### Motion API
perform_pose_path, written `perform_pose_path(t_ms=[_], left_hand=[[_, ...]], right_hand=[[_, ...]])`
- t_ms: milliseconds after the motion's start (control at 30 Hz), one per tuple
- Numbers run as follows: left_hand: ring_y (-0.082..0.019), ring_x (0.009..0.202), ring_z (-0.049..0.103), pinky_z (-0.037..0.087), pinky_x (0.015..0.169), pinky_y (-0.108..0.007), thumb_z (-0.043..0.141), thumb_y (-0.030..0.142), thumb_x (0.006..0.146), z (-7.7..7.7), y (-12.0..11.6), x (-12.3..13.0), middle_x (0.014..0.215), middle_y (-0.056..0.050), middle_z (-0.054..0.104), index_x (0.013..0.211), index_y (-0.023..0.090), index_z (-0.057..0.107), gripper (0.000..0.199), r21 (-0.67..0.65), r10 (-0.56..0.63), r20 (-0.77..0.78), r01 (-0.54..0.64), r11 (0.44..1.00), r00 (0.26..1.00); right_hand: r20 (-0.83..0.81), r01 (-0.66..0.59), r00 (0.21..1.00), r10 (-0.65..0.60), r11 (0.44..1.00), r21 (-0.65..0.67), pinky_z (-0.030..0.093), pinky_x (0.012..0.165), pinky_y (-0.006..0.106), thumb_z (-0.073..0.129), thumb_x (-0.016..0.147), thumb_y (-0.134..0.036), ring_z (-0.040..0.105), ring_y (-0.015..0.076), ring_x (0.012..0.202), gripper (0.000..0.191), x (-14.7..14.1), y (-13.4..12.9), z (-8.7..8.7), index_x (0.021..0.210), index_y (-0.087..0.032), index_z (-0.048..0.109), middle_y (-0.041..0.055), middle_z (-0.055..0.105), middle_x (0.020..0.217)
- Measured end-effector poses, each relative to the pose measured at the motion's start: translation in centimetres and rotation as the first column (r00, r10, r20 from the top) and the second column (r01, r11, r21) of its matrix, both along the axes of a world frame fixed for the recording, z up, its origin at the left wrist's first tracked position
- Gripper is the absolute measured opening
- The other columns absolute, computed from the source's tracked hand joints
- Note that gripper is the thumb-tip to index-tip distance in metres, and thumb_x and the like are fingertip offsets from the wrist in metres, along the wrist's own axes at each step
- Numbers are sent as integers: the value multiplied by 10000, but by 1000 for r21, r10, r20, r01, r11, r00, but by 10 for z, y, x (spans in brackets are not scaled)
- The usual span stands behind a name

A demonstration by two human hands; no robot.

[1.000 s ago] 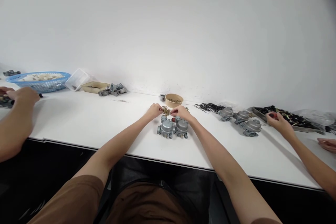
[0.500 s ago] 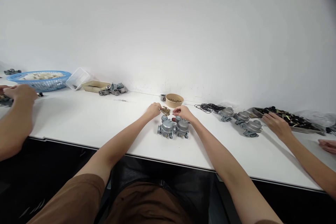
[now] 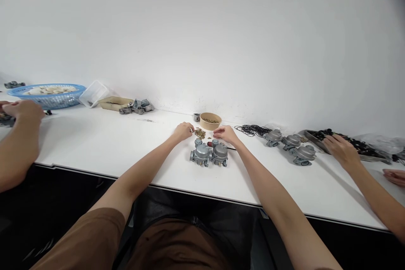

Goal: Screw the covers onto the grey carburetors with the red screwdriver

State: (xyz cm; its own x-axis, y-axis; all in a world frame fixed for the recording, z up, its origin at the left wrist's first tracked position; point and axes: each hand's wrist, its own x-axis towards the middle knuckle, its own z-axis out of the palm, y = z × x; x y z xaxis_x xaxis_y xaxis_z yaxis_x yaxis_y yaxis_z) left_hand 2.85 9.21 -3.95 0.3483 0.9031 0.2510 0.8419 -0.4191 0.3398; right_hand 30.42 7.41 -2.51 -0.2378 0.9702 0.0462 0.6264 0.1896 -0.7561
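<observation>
A pile of small brass fittings (image 3: 200,133) lies on the white table between my hands. My left hand (image 3: 184,131) is at the pile's left edge, fingers curled together; whatever they pinch is too small to make out. To the right, my right hand (image 3: 225,134) has its fingertips pressed together, and I cannot make out anything in them. A few loose brass bits (image 3: 209,138) lie between the pile and that hand. Nearer to me stand two grey metal carburetors, a left one (image 3: 201,153) and a right one (image 3: 220,153). Behind them shows a red tool handle (image 3: 209,144).
Behind the pile stands a round tan bowl (image 3: 210,125) of brass parts. Black rings (image 3: 252,130) and more carburetors (image 3: 303,154) are to the right. A co-worker's hand (image 3: 341,150) is over a tray of black parts; another person's hand (image 3: 27,112) is left, by a blue basket (image 3: 60,102).
My right hand has drawn back a little to the right, leaving loose brass bits in view on the table. My left hand has barely moved. The co-worker's hand on the right moved further right.
</observation>
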Motion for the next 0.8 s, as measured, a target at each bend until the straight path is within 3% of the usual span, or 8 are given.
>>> perform_pose_path(t_ms=[167, 300, 433, 533, 600, 800], left_hand=[[-225, 1096, 670, 590, 957, -435, 628, 346, 1024, 11, -6, -1, 1270, -107, 666, 1219, 170, 667, 266, -7, -50, 116, 51, 999, 992], [-191, 940, 717, 614, 868, -363, 665, 267, 989, 40, -21, -6, 1083, -84, 749, 1081, 142, 734, 169, -6, -62, 271, 67, 998, 960], [-182, 762, 747, 609, 709, -274, 677, 180, 889, 77, -61, -17, 961, -77, 809, 1003, 141, 811, 180, 14, -97, 441, 101, 995, 892], [-204, 834, 765, 623, 757, -287, 708, 258, 868, 92, -101, -30, 1004, -78, 813, 980, 162, 820, 186, 50, -136, 527, 130, 990, 839], [-231, 903, 768, 630, 806, -316, 749, 336, 849, 90, -125, -39, 1005, -79, 813, 942, 180, 824, 196, 57, -143, 585, 136, 989, 798], [-283, 901, 782, 660, 848, -388, 900, 333, 677, 58, -172, -42, 896, -81, 820, 836, 194, 829, 223, -97, 13, 886, 157, 983, 463]], right_hand=[[-70, 32, 997, -28, 999, 45, 619, 834, 371, 655, 1000, -363, 699, 179, 952, 280, 1, -13, 23, 1170, -140, 663, 70, 700, 1124], [-167, 5, 986, 21, 988, 157, 632, 832, 367, 775, 897, -354, 735, 188, 848, 247, -2, -36, 56, 983, -130, 715, 72, 754, 917], [-206, -41, 973, 102, 959, 281, 631, 756, 364, 834, 793, -441, 748, 235, 806, 298, -10, -73, 93, 887, -166, 768, 85, 779, 845], [-191, -59, 973, 130, 938, 340, 605, 671, 340, 828, 788, -441, 723, 214, 733, 266, -15, -104, 111, 860, -187, 797, 69, 773, 807], [-178, -63, 975, 134, 933, 355, 598, 660, 335, 821, 794, -418, 713, 203, 707, 228, -15, -120, 117, 854, -198, 808, 62, 770, 798], [-52, -78, 994, 95, 962, 261, 594, 625, 320, 775, 802, -340, 735, 211, 703, 145, 20, -132, 117, 808, -197, 800, 68, 781, 796]])
